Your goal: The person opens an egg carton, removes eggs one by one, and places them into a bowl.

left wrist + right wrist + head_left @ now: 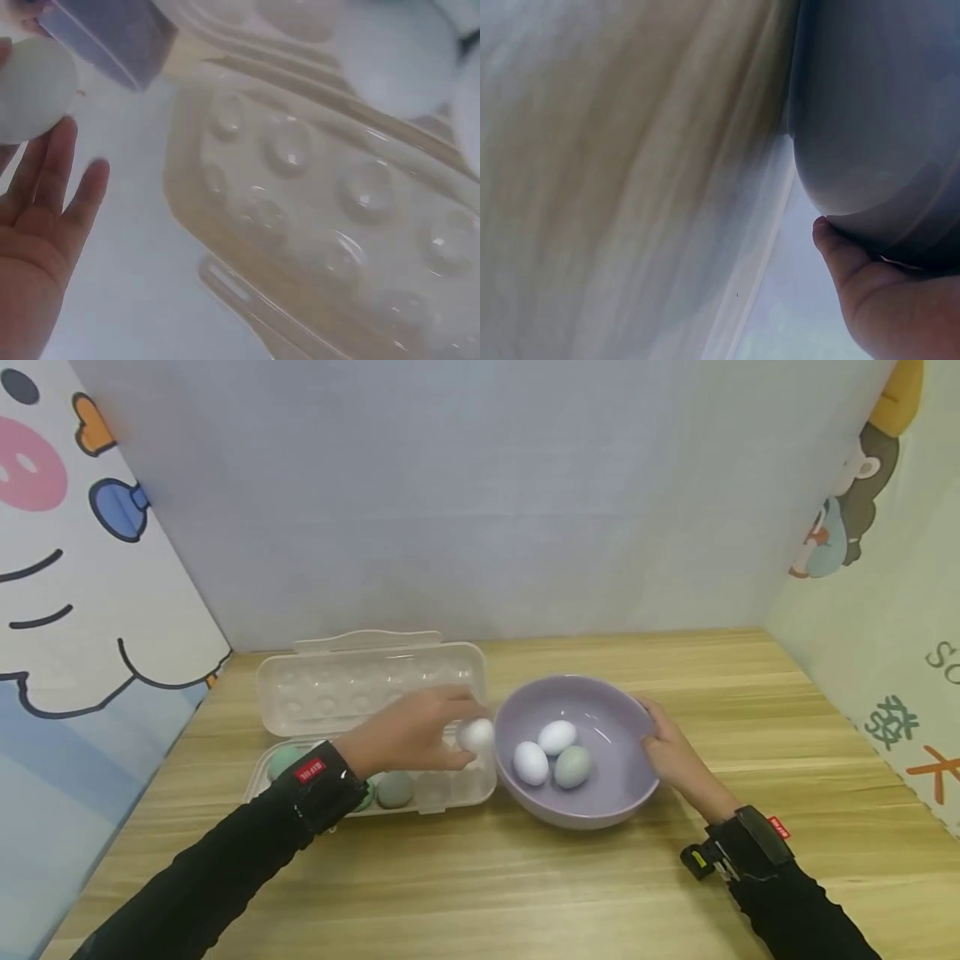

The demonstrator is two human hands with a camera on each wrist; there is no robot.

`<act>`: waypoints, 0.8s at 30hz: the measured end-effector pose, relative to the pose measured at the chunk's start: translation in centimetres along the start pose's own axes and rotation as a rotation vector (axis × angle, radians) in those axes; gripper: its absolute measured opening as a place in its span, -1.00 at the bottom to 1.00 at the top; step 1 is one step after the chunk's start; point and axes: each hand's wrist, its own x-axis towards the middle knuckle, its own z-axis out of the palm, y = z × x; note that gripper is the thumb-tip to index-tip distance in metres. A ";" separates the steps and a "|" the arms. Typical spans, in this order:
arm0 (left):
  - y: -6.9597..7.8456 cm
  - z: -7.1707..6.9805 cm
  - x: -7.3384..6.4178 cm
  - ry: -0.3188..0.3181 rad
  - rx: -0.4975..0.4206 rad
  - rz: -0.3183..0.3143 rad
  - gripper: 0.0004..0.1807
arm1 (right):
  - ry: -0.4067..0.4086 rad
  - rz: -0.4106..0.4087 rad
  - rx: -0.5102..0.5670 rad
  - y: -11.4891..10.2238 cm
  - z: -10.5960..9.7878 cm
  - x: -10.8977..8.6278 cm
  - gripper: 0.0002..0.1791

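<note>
We are seeing a pale wall (450,510) rising behind a wood-grained table (465,893). On this table, a clear plastic egg carton (442,789) is lying open, and its dimpled lid (318,681) is lying back toward the wall. Just to the right of the carton, a round purple bowl (622,777) is showing us its inside. The right hand (675,760) is gripping this bowl at its right side, while the left hand (420,727) is curling its thumb and fingers round a white egg (477,737). We are finding this egg above the carton's right end, near the bowl's left rim; whether it is touching the rim, we cannot tell. In the bowl, two white eggs (531,764) and one grey-green egg (573,767) are resting close together. Several green and greyish eggs (395,789) are sitting in the carton, partly hiding from us behind the left arm.
</note>
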 end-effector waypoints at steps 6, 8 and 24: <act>1.2 1.4 3.1 -0.005 -0.027 0.035 -0.59 | 0.008 0.004 -0.006 0.0 -0.1 0.0 -0.37; 1.8 1.9 4.0 -0.047 -0.046 0.041 -0.56 | 0.007 0.010 -0.002 0.0 -0.2 -0.1 -0.38; 5.2 5.9 8.8 -0.401 0.231 0.050 -0.72 | 0.006 0.007 0.021 0.3 0.1 0.1 -0.38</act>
